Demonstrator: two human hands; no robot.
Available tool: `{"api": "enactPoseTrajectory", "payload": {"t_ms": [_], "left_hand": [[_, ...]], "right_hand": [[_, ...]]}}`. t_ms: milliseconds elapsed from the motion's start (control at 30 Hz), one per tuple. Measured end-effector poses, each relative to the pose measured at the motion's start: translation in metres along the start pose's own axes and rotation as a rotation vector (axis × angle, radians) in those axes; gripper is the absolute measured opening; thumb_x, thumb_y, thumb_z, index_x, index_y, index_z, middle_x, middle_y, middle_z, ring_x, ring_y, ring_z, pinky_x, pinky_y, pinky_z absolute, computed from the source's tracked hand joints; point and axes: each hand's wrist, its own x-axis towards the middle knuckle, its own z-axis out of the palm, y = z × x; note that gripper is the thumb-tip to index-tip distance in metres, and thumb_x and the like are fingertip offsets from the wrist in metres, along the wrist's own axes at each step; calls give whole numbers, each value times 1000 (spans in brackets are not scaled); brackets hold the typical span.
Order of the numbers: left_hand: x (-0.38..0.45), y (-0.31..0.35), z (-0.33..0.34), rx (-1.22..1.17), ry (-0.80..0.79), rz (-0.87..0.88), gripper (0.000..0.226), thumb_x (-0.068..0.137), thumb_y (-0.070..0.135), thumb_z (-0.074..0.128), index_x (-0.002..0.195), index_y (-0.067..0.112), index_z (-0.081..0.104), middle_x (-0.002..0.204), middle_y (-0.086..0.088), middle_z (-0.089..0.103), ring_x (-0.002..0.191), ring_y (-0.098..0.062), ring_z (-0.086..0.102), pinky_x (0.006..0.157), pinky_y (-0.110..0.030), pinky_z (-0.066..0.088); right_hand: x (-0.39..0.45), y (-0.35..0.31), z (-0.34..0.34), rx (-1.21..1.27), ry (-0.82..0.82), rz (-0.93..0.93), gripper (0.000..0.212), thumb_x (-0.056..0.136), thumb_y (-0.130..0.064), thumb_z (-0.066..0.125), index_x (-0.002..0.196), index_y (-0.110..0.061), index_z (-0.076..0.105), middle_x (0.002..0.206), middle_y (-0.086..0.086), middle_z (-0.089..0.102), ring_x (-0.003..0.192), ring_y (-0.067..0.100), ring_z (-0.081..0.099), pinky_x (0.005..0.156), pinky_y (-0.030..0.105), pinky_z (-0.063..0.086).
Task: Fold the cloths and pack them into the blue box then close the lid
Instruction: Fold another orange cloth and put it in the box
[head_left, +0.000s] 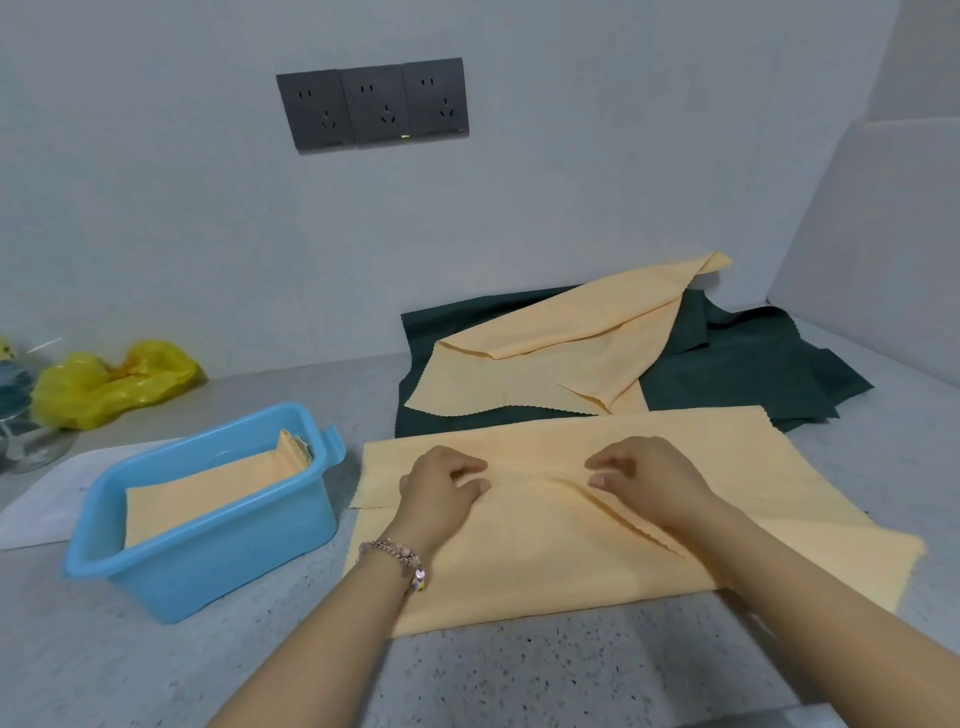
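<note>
Two hands (444, 488) (644, 480) pinching orange cloth (545, 561), fingertips hidden underneath

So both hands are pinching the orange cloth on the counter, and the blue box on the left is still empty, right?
Not quite. In the head view the blue box is not empty: a folded orange cloth already lies inside it. The rest holds: the left hand and right hand both pinch the orange cloth on the counter, and the box stands to the left of it.
</note>
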Motion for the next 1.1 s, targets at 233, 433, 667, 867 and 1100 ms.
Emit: {"api": "enactPoseTrajectory", "payload": {"t_ms": [233,433,667,867,1100], "left_hand": [[5,3,0,-107,68,-38,18,76,15,76,65,28,70,86,12,58,86,-9,56,96,-41,43],[8,16,0,42,1,-33,25,83,26,68,59,25,61,71,14,58,87,-16,54,96,-43,42],[14,27,-3,-144,-117,-107,21,68,45,79,76,26,72,67,17,61,81,-17,54,85,-35,40],[36,34,-15,154,-68,-57,9,71,41,72,74,33,70,79,20,66,94,-9,58,95,-33,42],[104,52,-28,628,278,108,18,91,24,52,93,28,70,99,5,61,100,-20,53,84,-33,25]], "right_hand": [[4,7,9,141,83,34,4,79,-31,73,82,-29,75,98,-11,62,104,14,52,95,32,40],[14,-3,1,166,114,111,16,86,-32,63,71,-35,67,82,-17,66,87,10,58,77,27,44],[39,-21,-16,150,162,70,22,93,-37,53,78,-25,63,81,-10,65,81,16,59,69,32,47],[63,-23,-25,56,224,38,26,95,-38,49,82,-21,64,72,-3,64,78,22,57,68,30,38],[122,-29,-26,-449,386,-61,32,98,-41,37,104,-30,67,101,-3,61,102,22,43,83,34,22]]}}
